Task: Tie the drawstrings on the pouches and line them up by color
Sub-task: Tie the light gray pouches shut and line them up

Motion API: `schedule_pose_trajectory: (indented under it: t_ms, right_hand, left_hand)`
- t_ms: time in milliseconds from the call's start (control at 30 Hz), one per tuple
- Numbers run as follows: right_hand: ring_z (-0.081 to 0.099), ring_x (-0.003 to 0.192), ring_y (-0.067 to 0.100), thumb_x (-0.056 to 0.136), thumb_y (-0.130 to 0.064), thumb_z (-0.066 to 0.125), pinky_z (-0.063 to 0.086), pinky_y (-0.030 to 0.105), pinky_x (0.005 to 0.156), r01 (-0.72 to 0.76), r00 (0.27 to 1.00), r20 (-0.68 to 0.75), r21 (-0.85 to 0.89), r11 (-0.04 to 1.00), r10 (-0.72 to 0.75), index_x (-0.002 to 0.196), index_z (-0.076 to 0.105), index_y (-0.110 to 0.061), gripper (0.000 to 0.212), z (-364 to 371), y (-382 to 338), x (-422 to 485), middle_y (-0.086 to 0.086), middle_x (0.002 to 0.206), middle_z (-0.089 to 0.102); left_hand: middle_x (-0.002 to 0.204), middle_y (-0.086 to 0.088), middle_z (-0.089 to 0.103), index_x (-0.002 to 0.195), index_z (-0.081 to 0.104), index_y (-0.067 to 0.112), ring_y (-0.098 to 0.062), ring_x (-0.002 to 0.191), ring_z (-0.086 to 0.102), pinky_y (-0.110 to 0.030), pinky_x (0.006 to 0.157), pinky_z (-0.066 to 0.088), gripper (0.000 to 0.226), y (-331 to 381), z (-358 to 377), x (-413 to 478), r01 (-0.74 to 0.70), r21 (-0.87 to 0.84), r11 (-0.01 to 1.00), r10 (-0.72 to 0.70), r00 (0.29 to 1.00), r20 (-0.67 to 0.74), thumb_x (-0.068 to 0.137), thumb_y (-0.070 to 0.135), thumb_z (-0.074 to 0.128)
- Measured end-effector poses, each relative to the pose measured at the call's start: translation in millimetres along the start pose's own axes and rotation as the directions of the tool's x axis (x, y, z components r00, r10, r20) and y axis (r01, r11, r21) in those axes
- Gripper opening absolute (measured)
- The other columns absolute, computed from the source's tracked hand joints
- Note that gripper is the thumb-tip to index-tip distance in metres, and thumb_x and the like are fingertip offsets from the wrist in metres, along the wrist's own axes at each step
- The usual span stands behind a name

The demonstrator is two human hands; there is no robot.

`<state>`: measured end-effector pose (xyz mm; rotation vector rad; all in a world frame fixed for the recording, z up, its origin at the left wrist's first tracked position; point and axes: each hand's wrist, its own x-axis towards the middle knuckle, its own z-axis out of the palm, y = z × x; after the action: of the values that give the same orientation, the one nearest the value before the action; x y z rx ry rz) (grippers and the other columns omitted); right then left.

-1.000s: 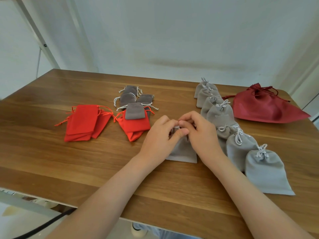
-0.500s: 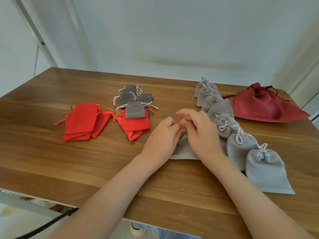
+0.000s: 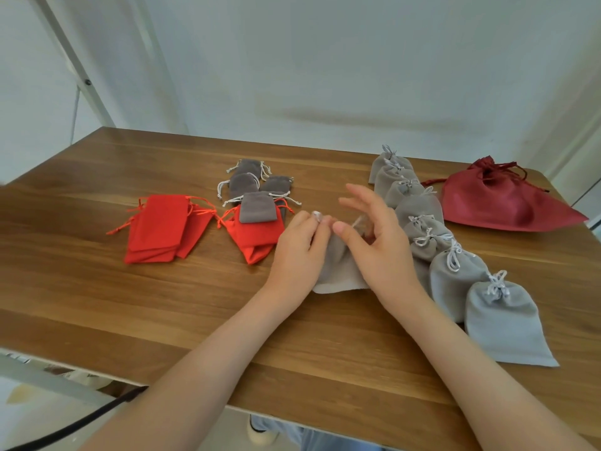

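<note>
Half the grey pouch hides under hands: left fingers pinch it; right fingers blurred, grip unclear.

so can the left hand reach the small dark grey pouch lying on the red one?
Probably yes. The left hand sits just beside the dark grey pouch, with nothing blocking the way. But it's pinching the light grey pouch, so it must let go first.

On the table, a stack of flat pouches lies at left, with a cluster of small pouches behind and right of it. Farther right a row of tied pouches runs front to back, a single pouch just left of it and a large drawstring bag to its right.
</note>
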<state>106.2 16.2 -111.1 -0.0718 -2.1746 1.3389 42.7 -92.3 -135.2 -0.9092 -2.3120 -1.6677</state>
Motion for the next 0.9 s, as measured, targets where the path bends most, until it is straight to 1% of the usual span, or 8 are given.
schedule_pose_trajectory:
  t_ms: [67,167,300,400,567,667,733,900]
  right_hand:
    - [0.047,0.095,-0.008,0.089,-0.021,0.063,0.034,0.008,0.078,-0.069,0.996,0.049,-0.065,0.996,0.072,0.124,0.054,-0.033,0.038,-0.7,4.0,1.4,-0.028,0.100,0.055]
    - [0.043,0.082,0.005,0.091,-0.028,0.058,0.029,0.010,0.070,-0.089,0.986,0.119,-0.191,0.977,0.113,0.114,0.064,-0.035,0.024,0.5,10.3,1.2,-0.024,0.078,0.056]
    - [0.046,0.090,0.013,0.090,-0.030,0.059,0.030,0.012,0.071,-0.096,0.988,0.093,-0.249,0.964,0.122,0.098,0.063,-0.030,0.009,1.9,13.1,2.1,-0.011,0.086,0.060]
    - [0.041,0.087,0.013,0.091,-0.036,0.057,0.030,0.016,0.073,-0.057,0.989,0.109,-0.339,0.939,0.100,0.097,0.065,-0.026,0.015,0.5,17.0,2.2,-0.009,0.085,0.056]
    - [0.036,0.088,0.015,0.085,-0.048,0.055,0.029,0.026,0.079,-0.052,0.984,0.134,-0.425,0.904,0.120,0.074,0.063,-0.007,0.043,-1.8,22.1,0.2,-0.002,0.083,0.045]
    - [0.037,0.087,0.015,0.090,-0.047,0.048,0.031,0.028,0.079,-0.067,0.973,0.175,-0.418,0.906,0.153,0.065,0.057,-0.009,0.046,-6.8,22.7,0.5,-0.006,0.076,0.039]
    - [0.039,0.084,0.015,0.097,-0.040,0.042,0.030,0.030,0.075,-0.094,0.967,0.175,-0.430,0.898,0.185,0.061,0.050,-0.017,0.043,-11.6,20.1,1.9,-0.004,0.072,0.040]
    - [0.033,0.055,0.009,0.095,-0.034,0.049,0.025,0.029,0.056,-0.359,0.924,0.037,-0.268,0.894,0.382,0.058,0.035,-0.013,0.045,-14.6,10.5,6.3,-0.002,0.057,0.035]
  left_hand:
    - [0.089,-0.012,0.061,0.090,0.069,0.023,-0.002,0.082,0.053,-0.012,0.077,0.038,0.027,3.8,-3.9,1.1,0.071,-0.116,0.991,-0.074,0.997,-0.022,0.099,0.018,0.044]
    - [0.098,-0.017,0.055,0.094,0.069,0.030,-0.012,0.094,0.055,-0.013,0.086,0.038,0.027,9.0,-7.9,1.7,0.113,-0.239,0.964,-0.116,0.993,0.000,0.100,0.018,0.045]
    - [0.102,-0.012,0.062,0.087,0.071,0.024,-0.015,0.099,0.057,-0.024,0.091,0.042,0.024,10.1,-9.4,1.5,0.181,-0.465,0.867,-0.144,0.983,0.113,0.097,0.026,0.049]
    - [0.088,0.001,0.068,0.084,0.073,0.023,-0.013,0.089,0.061,-0.029,0.085,0.047,0.023,11.2,-10.5,2.6,0.288,-0.581,0.762,-0.223,0.958,0.182,0.093,0.027,0.051]
    - [0.087,0.004,0.067,0.080,0.070,0.023,-0.003,0.082,0.059,-0.019,0.080,0.045,0.026,10.1,-9.8,4.7,0.298,-0.457,0.838,-0.272,0.954,0.123,0.096,0.015,0.051]
    - [0.072,0.007,0.060,0.111,0.063,0.023,0.001,0.071,0.055,-0.014,0.076,0.043,0.022,6.1,-7.0,4.9,0.319,-0.428,0.846,-0.298,0.947,0.116,0.096,0.012,0.052]
    - [0.064,0.012,0.059,0.119,0.057,0.024,0.001,0.069,0.056,-0.013,0.076,0.043,0.027,3.1,-5.5,4.0,0.300,-0.396,0.868,-0.287,0.953,0.093,0.095,0.011,0.053]
    - [0.064,0.009,0.065,0.090,0.060,0.022,-0.004,0.074,0.061,-0.024,0.079,0.045,0.009,0.2,-4.9,3.1,0.292,-0.319,0.902,-0.280,0.956,0.084,0.094,0.015,0.056]
